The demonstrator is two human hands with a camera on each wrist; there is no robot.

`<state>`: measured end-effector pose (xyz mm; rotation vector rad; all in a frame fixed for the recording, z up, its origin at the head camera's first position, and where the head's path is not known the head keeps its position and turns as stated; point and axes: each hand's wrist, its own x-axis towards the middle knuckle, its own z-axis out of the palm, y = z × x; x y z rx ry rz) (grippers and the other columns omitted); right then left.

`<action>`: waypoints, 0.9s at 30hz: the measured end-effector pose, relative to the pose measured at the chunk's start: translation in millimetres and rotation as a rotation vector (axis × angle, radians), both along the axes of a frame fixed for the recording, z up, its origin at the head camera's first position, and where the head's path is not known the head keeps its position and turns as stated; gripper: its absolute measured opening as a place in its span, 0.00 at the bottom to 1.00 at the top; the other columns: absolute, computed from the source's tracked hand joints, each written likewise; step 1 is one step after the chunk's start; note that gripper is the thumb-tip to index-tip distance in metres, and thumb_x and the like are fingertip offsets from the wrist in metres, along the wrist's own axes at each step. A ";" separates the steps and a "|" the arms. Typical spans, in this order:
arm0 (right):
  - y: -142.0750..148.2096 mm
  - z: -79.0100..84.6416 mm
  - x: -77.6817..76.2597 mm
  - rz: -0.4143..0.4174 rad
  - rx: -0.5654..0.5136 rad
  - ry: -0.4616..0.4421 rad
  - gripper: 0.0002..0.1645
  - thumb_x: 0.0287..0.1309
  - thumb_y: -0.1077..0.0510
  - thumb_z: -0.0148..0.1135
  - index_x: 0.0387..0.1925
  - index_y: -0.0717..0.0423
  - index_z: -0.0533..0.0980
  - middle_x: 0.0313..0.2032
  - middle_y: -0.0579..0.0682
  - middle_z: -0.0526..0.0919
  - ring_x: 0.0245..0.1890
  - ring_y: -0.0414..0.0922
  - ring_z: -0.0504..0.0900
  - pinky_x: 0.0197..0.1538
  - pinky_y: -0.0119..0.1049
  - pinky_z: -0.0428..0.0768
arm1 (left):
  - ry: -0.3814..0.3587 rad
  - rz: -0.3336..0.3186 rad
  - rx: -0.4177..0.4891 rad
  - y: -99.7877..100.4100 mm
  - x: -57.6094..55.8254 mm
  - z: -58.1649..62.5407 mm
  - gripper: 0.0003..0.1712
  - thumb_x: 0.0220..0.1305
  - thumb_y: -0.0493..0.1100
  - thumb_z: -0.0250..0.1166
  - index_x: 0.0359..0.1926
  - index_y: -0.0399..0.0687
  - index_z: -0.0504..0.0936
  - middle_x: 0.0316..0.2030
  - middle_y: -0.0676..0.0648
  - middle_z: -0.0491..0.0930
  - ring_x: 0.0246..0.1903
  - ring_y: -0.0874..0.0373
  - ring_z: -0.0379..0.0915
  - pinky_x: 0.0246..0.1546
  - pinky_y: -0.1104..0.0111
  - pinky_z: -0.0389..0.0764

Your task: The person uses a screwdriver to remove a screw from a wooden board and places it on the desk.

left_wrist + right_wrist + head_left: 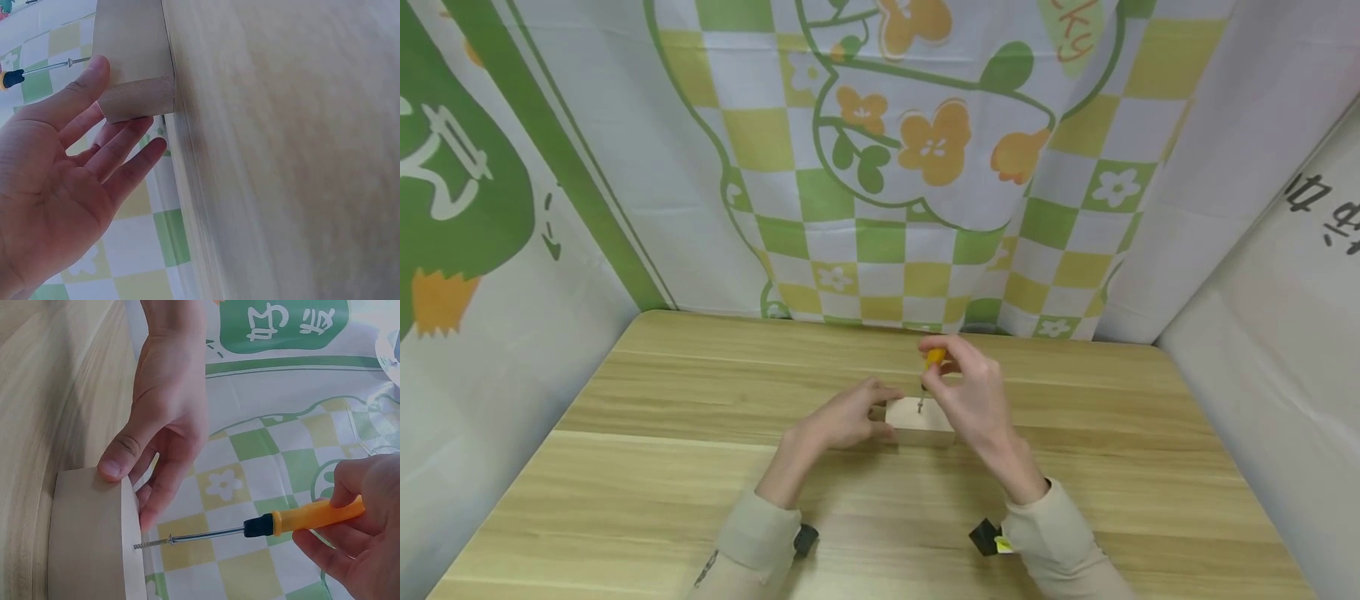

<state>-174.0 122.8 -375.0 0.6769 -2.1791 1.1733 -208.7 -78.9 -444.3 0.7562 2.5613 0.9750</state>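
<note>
The block (pixel 84 531) is pale wood, smooth and matt. The screw (pixel 153 543) and the screwdriver's shaft (pixel 209 535) look like shiny metal, the handle (pixel 319 517) smooth plastic. Behind the far edge of the wood-grained bench (pixel 662 483) hangs creased cloth (pixel 880 187).

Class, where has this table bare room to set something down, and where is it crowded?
Free: the table between left hand and left curtain, and between right hand and right curtain. Crowded: around the wooden block, screw and screwdriver.
</note>
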 end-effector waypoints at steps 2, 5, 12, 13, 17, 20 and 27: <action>-0.5 0.1 0.6 0.011 0.001 -0.019 0.17 0.49 0.78 0.61 0.41 0.64 0.81 0.40 0.56 0.87 0.35 0.47 0.85 0.39 0.38 0.86 | 0.003 -0.002 -0.003 -0.1 0.1 -0.1 0.34 0.62 0.48 0.70 0.69 0.50 0.72 0.60 0.44 0.73 0.55 0.49 0.73 0.57 0.52 0.75; -1.9 -0.5 0.5 0.020 -0.004 -0.054 0.18 0.51 0.78 0.60 0.44 0.64 0.77 0.43 0.56 0.87 0.38 0.48 0.87 0.42 0.37 0.86 | 0.007 -0.001 -0.009 -0.1 -0.2 -0.5 0.35 0.62 0.48 0.71 0.68 0.51 0.73 0.60 0.44 0.74 0.55 0.49 0.73 0.57 0.52 0.75; -3.0 -4.6 -0.3 -0.016 -0.011 -0.071 0.21 0.52 0.77 0.59 0.48 0.65 0.71 0.52 0.59 0.80 0.42 0.50 0.84 0.41 0.39 0.86 | -0.002 0.009 -0.018 0.0 -0.8 -0.4 0.35 0.61 0.48 0.71 0.69 0.51 0.73 0.60 0.44 0.74 0.57 0.48 0.73 0.58 0.51 0.75; -2.7 -5.2 -0.4 -0.020 -0.012 -0.061 0.21 0.52 0.77 0.60 0.48 0.66 0.71 0.52 0.60 0.78 0.43 0.51 0.83 0.40 0.40 0.86 | -0.003 0.009 -0.019 0.1 -0.8 -0.3 0.35 0.61 0.48 0.71 0.69 0.51 0.72 0.60 0.44 0.74 0.57 0.48 0.73 0.58 0.51 0.75; -1.4 -7.4 -1.6 -0.060 0.010 -0.015 0.21 0.52 0.74 0.68 0.49 0.66 0.74 0.47 0.60 0.72 0.41 0.49 0.78 0.35 0.40 0.85 | -0.004 0.008 -0.021 0.3 -0.5 -0.3 0.35 0.62 0.48 0.71 0.69 0.51 0.72 0.60 0.45 0.73 0.57 0.48 0.73 0.58 0.51 0.75; -1.2 -7.8 -3.0 -0.090 0.024 0.008 0.21 0.53 0.71 0.71 0.49 0.64 0.75 0.44 0.57 0.74 0.38 0.47 0.78 0.32 0.36 0.82 | 0.000 0.007 -0.023 0.2 -0.6 -0.7 0.35 0.62 0.48 0.70 0.69 0.51 0.72 0.61 0.45 0.73 0.57 0.48 0.73 0.59 0.51 0.75; -3.1 -7.7 -4.1 -0.098 0.012 0.019 0.19 0.53 0.72 0.70 0.48 0.65 0.76 0.41 0.57 0.78 0.36 0.49 0.82 0.32 0.32 0.83 | 0.007 0.002 -0.023 0.5 -0.6 -0.6 0.35 0.62 0.48 0.71 0.69 0.51 0.72 0.61 0.44 0.73 0.58 0.47 0.73 0.59 0.51 0.74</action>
